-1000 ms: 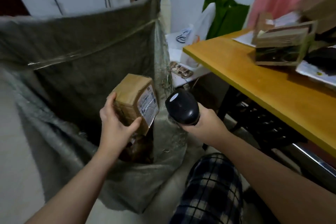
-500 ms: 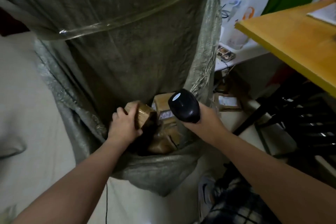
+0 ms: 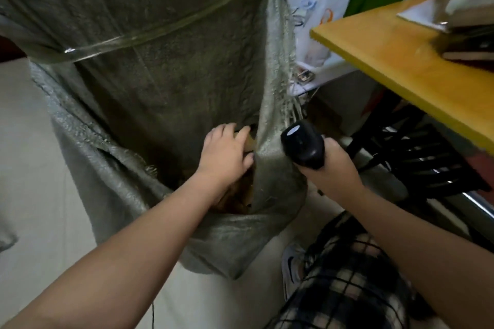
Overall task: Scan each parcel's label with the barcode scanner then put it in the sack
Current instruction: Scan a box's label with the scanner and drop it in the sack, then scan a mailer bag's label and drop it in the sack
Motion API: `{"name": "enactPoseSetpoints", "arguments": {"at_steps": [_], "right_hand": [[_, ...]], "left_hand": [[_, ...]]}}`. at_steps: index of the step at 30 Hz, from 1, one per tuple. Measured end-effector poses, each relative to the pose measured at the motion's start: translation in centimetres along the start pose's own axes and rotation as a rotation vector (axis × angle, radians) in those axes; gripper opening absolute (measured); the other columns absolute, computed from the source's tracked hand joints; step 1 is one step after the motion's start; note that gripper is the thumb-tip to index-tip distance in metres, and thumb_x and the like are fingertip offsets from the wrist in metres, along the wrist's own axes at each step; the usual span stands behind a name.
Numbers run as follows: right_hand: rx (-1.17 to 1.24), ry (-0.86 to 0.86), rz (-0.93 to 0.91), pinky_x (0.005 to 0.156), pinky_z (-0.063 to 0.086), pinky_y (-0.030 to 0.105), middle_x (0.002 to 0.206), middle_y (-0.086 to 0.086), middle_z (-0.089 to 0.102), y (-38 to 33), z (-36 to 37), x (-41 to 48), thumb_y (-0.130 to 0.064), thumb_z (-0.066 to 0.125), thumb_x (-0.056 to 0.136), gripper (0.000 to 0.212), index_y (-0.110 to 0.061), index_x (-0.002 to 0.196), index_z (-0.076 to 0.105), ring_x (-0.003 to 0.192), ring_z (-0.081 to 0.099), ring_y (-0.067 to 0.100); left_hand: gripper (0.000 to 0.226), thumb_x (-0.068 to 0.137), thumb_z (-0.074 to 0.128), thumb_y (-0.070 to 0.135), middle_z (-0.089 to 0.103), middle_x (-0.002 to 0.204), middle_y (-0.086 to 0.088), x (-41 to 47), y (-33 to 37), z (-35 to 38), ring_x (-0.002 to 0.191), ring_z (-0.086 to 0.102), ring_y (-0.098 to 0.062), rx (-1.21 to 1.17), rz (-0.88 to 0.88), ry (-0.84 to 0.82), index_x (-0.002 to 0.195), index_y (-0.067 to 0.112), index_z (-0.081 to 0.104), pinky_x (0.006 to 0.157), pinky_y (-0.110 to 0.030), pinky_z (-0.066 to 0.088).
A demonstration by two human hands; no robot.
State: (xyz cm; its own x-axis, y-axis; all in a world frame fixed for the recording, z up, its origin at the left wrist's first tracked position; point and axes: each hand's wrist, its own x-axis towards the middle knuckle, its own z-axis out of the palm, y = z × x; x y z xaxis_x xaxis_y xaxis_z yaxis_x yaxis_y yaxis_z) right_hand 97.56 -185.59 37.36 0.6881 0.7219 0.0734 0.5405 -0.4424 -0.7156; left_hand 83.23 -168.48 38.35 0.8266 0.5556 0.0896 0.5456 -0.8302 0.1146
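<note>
A large grey-green woven sack [image 3: 160, 88] stands open in front of me. My left hand [image 3: 224, 152] is down inside its mouth, laid over a brown cardboard parcel [image 3: 250, 143]. Only a sliver of that parcel shows, between my index finger and thumb, which hold it. More brown parcels [image 3: 238, 197] lie in the dark below my wrist. My right hand [image 3: 331, 168] grips the handle of a black barcode scanner [image 3: 302, 144] just outside the sack's right wall. The scanner's head points up and to the left.
A yellow table [image 3: 401, 61] juts in from the right, with blurred boxes and papers [image 3: 467, 8] on it. A black slatted frame [image 3: 427, 163] sits under the table. White plastic bags [image 3: 320, 8] hang behind the sack. My checked trouser leg and shoe [image 3: 291, 267] are at the bottom right.
My left hand lowered the parcel from above the sack's mouth into the sack, then moved right toward the sack's wall. The scanner hand stayed about where it was.
</note>
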Motion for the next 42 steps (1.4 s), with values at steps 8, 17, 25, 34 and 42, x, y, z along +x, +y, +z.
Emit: {"name": "enactPoseSetpoints", "arguments": {"at_steps": [8,17,25,34,42], "right_hand": [[0.04,0.384,0.029,0.069,0.04,0.026,0.088,-0.001,0.066,0.6,-13.3,-5.5,-0.032,0.077,0.078,0.021,-0.023,0.091,0.063,0.094,0.063,0.02],[0.217,0.76,0.204,0.06,0.042,0.025,0.063,-0.004,0.061,3.8,-25.8,-13.4,-0.029,0.079,0.077,0.024,-0.013,0.092,0.069,0.062,0.06,0.013],[0.332,0.918,0.316,0.052,0.05,0.034,0.05,0.001,0.058,6.2,-32.9,-16.7,-0.025,0.075,0.082,0.016,-0.018,0.074,0.063,0.045,0.059,0.019],[0.437,0.895,0.404,0.06,0.057,0.039,0.06,-0.001,0.061,8.3,-36.7,-13.1,-0.027,0.073,0.084,0.013,-0.018,0.086,0.064,0.052,0.063,0.021],[0.443,0.931,0.426,0.06,0.056,0.038,0.056,-0.004,0.059,9.8,-38.5,-12.0,-0.028,0.073,0.084,0.013,-0.019,0.086,0.063,0.052,0.063,0.022]], "left_hand": [[0.067,0.089,0.054,0.047,0.036,0.147,-0.01,2.6,13.3,-5.8,0.135,0.031,-0.03,-0.064,0.282,0.14,0.147,0.022,0.031,0.11,-0.04,0.026],[0.066,0.09,0.055,0.046,0.033,0.149,-0.01,2.9,29.0,-8.6,0.135,0.03,-0.03,-0.15,0.607,0.185,0.146,0.021,0.032,0.107,-0.042,0.03],[0.094,0.083,0.063,0.054,0.009,0.159,-0.012,7.1,40.4,-9.0,0.145,0.013,-0.03,-0.068,0.753,0.185,0.153,0.023,0.008,0.117,-0.041,0.019],[0.112,0.083,0.066,0.049,-0.006,0.158,-0.024,16.8,47.8,-9.0,0.146,0.007,-0.039,0.238,0.801,0.167,0.15,0.024,-0.02,0.118,-0.048,0.017],[0.033,0.091,0.048,0.006,0.062,0.107,-0.01,18.8,49.8,-10.3,0.098,0.056,-0.027,0.148,0.892,0.152,0.123,0.013,0.053,0.073,-0.036,0.047]]}}
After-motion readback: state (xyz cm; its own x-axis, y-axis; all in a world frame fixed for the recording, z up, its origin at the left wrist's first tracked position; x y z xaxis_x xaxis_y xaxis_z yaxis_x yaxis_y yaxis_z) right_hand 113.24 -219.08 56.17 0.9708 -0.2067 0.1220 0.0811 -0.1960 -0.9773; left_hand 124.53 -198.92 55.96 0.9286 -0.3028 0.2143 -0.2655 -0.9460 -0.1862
